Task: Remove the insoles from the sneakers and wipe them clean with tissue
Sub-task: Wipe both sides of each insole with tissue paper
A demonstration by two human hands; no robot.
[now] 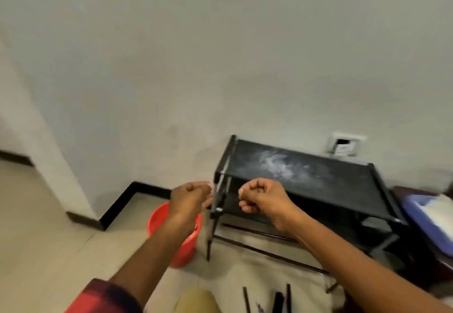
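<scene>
Nearest to us are a red-and-dark checked sleeve on the left forearm and a khaki-clad knee, so we judge the person is crouched low on the pale tiled floor.

No sneakers, insoles or tissue can be made out anywhere in this view. Both shelves of the rack that we can see carry no shoes, so we cannot say where the task's things lie.

The 2 hands are held out side by side, apart. The right hand is a closed fist in front of the rack, its fingers curled on nothing we can see. The left hand also has its fingers curled, above the round orange-red plastic bucket. A pale fleck shows at its fingertips, but we cannot tell whether that is a scrap being held or only a nail. Its place over the bucket suggests to us that the bucket serves for waste.

Behind the hands stands the low black metal-framed shoe rack, its top shelf smeared with white dust. It stands against the grey wall, below a white wall socket. A beige cloth lies under the rack, with thin black rods near the knee. A blue plastic tub with something white in it sits at the right. The rack's front posts stand between the hands and its lower shelf.
</scene>
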